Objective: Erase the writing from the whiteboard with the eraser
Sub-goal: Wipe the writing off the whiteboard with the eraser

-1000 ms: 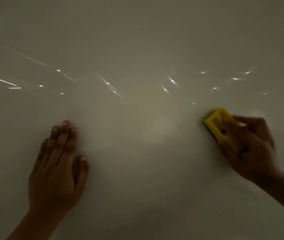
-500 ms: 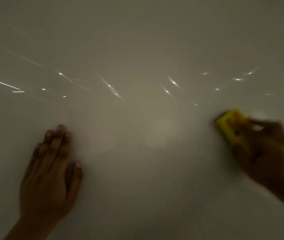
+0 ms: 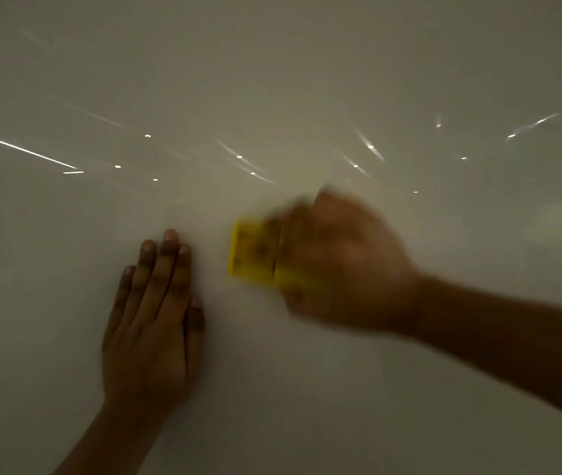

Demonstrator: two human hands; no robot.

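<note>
The whiteboard (image 3: 272,80) fills the whole view, glossy and dim, and I can make out no writing on it. My right hand (image 3: 344,265) is blurred by motion and grips a yellow eraser (image 3: 254,252) pressed flat on the board near the middle. Only the eraser's left half shows past my fingers. My left hand (image 3: 153,323) lies flat on the board with its fingers together, just left of the eraser and a small gap away from it.
Bright streaks and dots of reflected light (image 3: 19,149) cross the upper half of the board. No frame, edge or other object is in view.
My right hand has swept the eraser from the right side of the board leftward to the middle, close to my left hand. The view has shifted, so my left hand sits more to the centre.
</note>
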